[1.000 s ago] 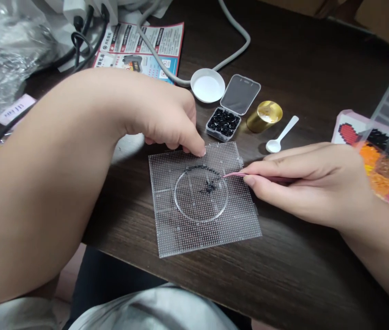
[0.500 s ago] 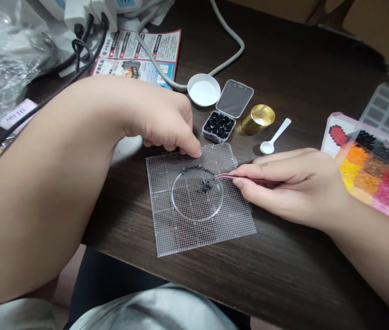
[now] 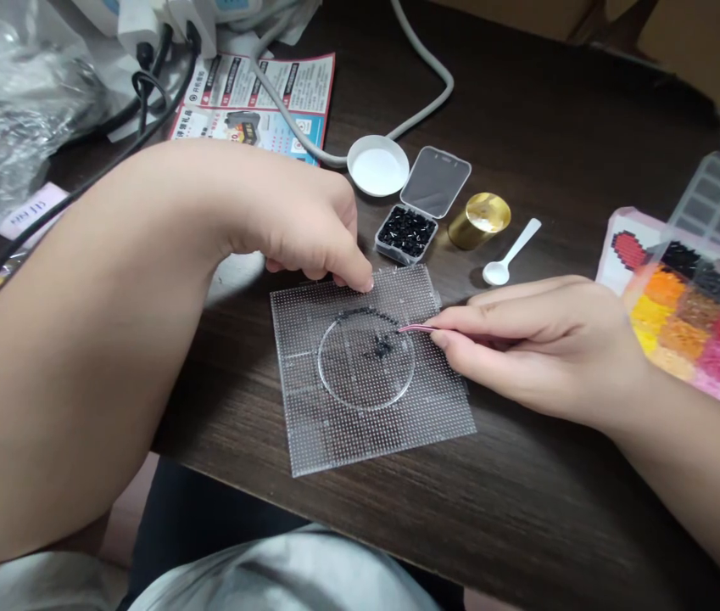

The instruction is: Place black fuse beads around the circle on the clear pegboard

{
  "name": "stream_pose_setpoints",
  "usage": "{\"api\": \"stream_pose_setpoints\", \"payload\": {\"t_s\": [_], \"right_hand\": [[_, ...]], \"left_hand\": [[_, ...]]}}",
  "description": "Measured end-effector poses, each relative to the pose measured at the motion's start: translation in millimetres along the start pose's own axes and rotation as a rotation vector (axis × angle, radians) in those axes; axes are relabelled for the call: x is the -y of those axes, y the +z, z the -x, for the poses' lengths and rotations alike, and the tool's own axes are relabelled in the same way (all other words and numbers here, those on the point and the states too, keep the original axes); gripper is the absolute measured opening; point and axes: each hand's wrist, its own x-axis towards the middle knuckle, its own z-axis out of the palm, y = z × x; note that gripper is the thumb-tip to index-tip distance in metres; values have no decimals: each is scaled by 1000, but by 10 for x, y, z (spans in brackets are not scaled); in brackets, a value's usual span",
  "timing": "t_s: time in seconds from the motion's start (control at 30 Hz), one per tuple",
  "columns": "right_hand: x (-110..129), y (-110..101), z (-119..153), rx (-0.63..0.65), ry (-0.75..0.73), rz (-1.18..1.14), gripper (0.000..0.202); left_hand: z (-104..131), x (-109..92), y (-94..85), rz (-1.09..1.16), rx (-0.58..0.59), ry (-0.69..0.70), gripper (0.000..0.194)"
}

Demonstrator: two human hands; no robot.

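Observation:
A clear square pegboard (image 3: 372,441) lies on the dark table, with a transparent ring (image 3: 365,409) on it. Black beads line the ring's upper edge, and a small pile of black beads (image 3: 381,346) sits inside it. My right hand (image 3: 538,348) pinches pink tweezers (image 3: 420,327), whose tips touch down at the ring's upper right. My left hand (image 3: 318,225) is curled, its thumb resting on the pegboard's top edge; its other fingers are mostly hidden. Just behind the board stands an open little box of black beads (image 3: 405,232).
Behind are a white dish (image 3: 377,166), a gold cup (image 3: 479,221) and a white spoon (image 3: 512,250). At right lies a compartment box of coloured beads (image 3: 696,318). Cables, a printed leaflet (image 3: 270,85) and plastic wrap (image 3: 16,93) occupy the back left.

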Motion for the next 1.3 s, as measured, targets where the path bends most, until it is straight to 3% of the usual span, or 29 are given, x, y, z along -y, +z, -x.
{"api": "stream_pose_setpoints", "payload": {"t_s": [0.3, 0.43, 1.3], "right_hand": [[0, -26, 47, -40, 60, 31, 26], [9, -20, 31, -58, 117, 45, 29], [-25, -30, 55, -42, 96, 49, 27]], "left_hand": [[30, 11, -24, 25, 34, 32, 46], [77, -39, -9, 21, -2, 68, 48], [122, -88, -4, -31, -16, 50, 54]]}}
